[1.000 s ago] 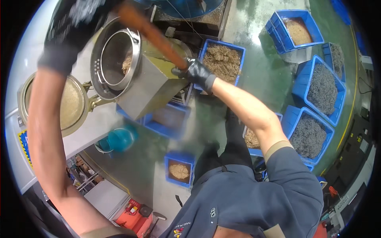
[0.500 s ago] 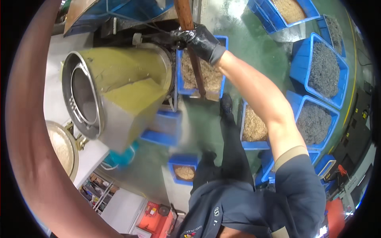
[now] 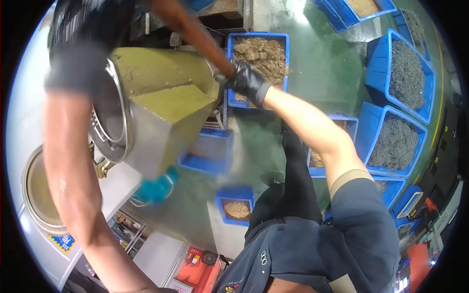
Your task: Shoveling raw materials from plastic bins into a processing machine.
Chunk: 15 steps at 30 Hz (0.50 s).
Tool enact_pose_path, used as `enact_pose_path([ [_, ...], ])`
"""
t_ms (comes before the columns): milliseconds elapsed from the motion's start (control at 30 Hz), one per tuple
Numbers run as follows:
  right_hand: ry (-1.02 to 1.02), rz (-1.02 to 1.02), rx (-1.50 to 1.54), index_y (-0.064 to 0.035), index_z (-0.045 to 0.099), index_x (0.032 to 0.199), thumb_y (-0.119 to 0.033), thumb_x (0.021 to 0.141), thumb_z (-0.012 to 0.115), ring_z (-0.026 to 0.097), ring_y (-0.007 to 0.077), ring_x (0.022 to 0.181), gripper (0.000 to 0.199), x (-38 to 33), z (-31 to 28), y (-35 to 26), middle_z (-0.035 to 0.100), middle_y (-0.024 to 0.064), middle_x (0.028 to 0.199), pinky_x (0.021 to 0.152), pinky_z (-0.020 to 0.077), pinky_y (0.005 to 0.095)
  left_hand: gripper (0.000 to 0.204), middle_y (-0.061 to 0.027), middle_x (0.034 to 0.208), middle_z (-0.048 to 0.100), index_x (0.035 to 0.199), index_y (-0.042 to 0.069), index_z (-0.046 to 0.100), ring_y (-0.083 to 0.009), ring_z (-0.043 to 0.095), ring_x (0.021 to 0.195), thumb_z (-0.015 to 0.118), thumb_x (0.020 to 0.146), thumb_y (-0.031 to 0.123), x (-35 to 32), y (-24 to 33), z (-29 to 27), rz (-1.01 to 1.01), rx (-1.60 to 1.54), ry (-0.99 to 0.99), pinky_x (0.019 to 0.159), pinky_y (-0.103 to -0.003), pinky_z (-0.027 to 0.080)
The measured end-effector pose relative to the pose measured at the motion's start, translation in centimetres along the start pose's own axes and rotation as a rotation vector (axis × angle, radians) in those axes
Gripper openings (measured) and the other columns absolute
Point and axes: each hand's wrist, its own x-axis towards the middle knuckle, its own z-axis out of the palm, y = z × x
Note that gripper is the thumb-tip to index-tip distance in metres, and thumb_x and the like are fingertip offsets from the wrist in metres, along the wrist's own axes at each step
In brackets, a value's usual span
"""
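My right hand (image 3: 246, 84), in a black glove, is closed around a reddish-brown wooden pole (image 3: 198, 35). The pole slants from the upper left down to this hand; its lower end is hidden behind my right hand and forearm. At the upper left my left hand (image 3: 93, 24), also black-gloved, is raised near the pole's top end and badly smeared, so its fingers cannot be made out. Just beyond my right hand is a blue bin (image 3: 286, 58) heaped with light-brown, clumpy material (image 3: 261, 53). Left of it lies a yellow-green drum-shaped machine (image 3: 161, 73) with a round metal mouth.
Blue bins (image 3: 381, 97) of grey shavings line the right side. A smaller blue bin (image 3: 234, 193) with tan material and an emptier blue bin (image 3: 207, 163) stand on the green floor. A round metal lid (image 3: 36, 195) is at left; a teal bucket (image 3: 156, 189) stands below the machine.
My left hand has come into view at the upper left. The pole has swung from nearly upright to a slant, and my right hand has moved lower, away from the bin's middle.
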Motion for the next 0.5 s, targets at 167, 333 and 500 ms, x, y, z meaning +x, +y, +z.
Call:
enact_pose_path([
  [167,-0.108,-0.1,-0.055,-0.0065,0.058,0.094,-0.025,0.076,0.073,0.061,0.0411,0.08,0.029,-6.3,8.1,-4.1,0.064,0.0195,0.082,0.069,0.0494,0.0461,0.039,-0.0125,0.125,0.055,0.124,0.013,0.059,-0.0327,0.051,0.117,0.055,0.085,0.014,-9.1,7.8,-12.8,-0.283,0.225,-0.509,0.101,-0.045,0.039],
  [333,-0.131,-0.18,-0.191,-0.0066,0.062,0.096,-0.016,0.069,0.078,0.061,0.0394,0.091,0.033,-14.1,13.7,-1.9,0.065,0.0179,0.091,0.076,0.0496,0.0442,0.009,-0.0072,0.083,0.055,0.089,0.01,0.057,-0.0231,0.059,0.077,0.053,0.083,0.015,-17.3,16.1,-22.4,-0.266,0.198,-0.587,0.064,-0.04,0.048],
  [500,-0.04,-0.215,-0.246,-0.0093,0.063,0.092,-0.018,0.066,0.077,0.063,0.0361,0.088,0.03,-20.6,16.2,-1.0,0.066,0.0142,0.088,0.075,0.0499,0.0447,0.018,-0.0106,0.081,0.059,0.092,0.002,0.062,-0.0214,0.06,0.073,0.055,0.081,0.015,-23.5,23.6,-28.4,-0.301,0.091,-0.39,0.066,-0.034,0.05],
])
